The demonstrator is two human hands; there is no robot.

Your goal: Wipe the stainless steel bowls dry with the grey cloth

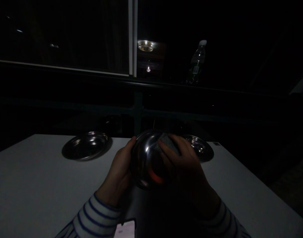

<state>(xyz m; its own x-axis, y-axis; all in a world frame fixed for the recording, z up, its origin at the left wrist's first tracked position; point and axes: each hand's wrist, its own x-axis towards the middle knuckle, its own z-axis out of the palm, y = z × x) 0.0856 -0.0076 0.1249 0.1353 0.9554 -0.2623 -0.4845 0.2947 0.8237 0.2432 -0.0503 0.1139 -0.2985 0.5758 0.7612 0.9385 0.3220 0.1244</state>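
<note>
A shiny stainless steel bowl [143, 165] is held up over the white table, tilted, with light glinting off its curved surface. My left hand [118, 173] grips the bowl by its left side, thumb near the upper rim. My right hand [187, 162] is closed on a small grey cloth or pad [168, 142] and presses it against the bowl's upper right. Dim light hides the exact material of the pad. In deep shadow, the undersides of both hands are hard to make out.
One metal dish [85, 147] sits at the table's back left; another metal dish [202, 148] is behind my right hand. A lit phone [125, 230] lies at the near edge. Beyond the white table [42, 191], a clear plastic bottle [197, 64] stands by the dark window.
</note>
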